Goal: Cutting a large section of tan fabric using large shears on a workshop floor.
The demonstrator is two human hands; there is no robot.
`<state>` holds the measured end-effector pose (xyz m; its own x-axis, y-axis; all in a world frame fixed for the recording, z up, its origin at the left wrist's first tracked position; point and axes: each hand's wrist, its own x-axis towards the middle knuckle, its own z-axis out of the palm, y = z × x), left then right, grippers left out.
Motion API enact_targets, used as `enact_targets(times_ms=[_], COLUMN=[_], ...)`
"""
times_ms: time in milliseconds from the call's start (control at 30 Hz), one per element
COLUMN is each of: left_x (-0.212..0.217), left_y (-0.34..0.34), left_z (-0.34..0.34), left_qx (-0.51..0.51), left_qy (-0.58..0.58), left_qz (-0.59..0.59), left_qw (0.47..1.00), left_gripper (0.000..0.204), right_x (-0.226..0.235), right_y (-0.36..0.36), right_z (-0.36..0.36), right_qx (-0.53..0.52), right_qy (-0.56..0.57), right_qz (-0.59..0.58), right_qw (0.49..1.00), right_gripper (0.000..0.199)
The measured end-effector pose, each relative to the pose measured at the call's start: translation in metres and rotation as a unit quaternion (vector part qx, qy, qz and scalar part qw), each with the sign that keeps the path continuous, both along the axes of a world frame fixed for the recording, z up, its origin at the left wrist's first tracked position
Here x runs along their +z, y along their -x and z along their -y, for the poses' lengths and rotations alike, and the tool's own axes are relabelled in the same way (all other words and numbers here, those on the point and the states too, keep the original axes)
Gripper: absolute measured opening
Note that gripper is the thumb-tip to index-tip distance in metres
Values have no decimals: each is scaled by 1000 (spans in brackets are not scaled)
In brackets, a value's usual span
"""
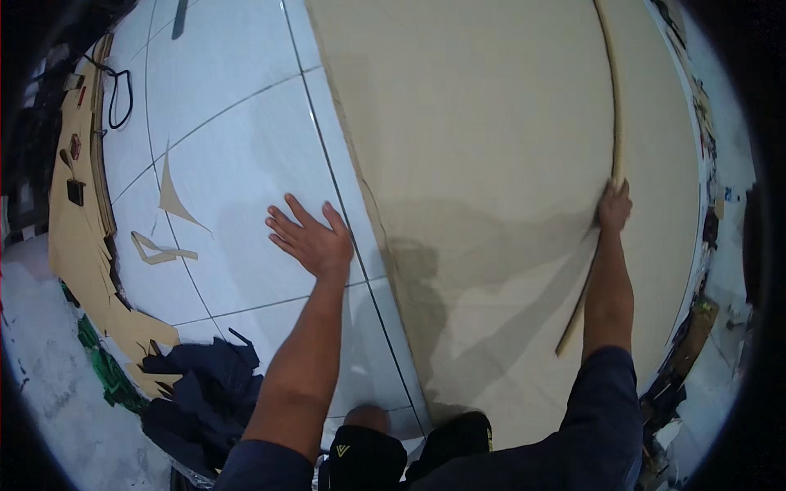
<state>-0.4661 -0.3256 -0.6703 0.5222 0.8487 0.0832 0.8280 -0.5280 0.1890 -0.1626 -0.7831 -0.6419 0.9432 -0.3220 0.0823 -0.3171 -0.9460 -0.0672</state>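
- Beige board sheet (491, 164) lies flat on the white tiled floor (229, 106).
- Our right hand (614, 206) grips a long wooden strip (612, 90) lying on that sheet.
- Our left hand (309, 237), fingers spread, presses the floor just left of the sheet.

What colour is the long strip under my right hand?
Light tan, like the sheet beneath: the strip under the right hand, head view.

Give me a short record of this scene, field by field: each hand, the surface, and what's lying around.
left hand: left hand flat, fingers spread, on the white tiled floor
right hand: right hand pressing a long thin wooden strip onto the large beige sheet
sheet: spread over the floor
nearby: beige offcuts, dark blue cloth, black cable
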Motion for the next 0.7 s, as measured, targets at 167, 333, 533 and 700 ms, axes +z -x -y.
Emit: enact_targets(times_ms=[167,333,533,700], left_x=[-4,-10,-13,-8], left_y=[-2,12,27,104], left_z=[4,-5,-12,-34], left_qx=[-1,10,-25,-148], left_qy=[-23,-14,79,322], left_qz=[0,-6,52,248], left_qw=[1000,1000,995,901], left_gripper=[65,68,65,41], right_x=[15,4,18,13], right_y=[61,201,326,393], right_z=[-59,-155,-226,-264], right_qx=[44,133,228,295], right_qy=[41,-21,-64,-135], right_qz=[-22,-44,-12,-54], right_qw=[998,990,972,944], right_gripper=[46,46,48,51])
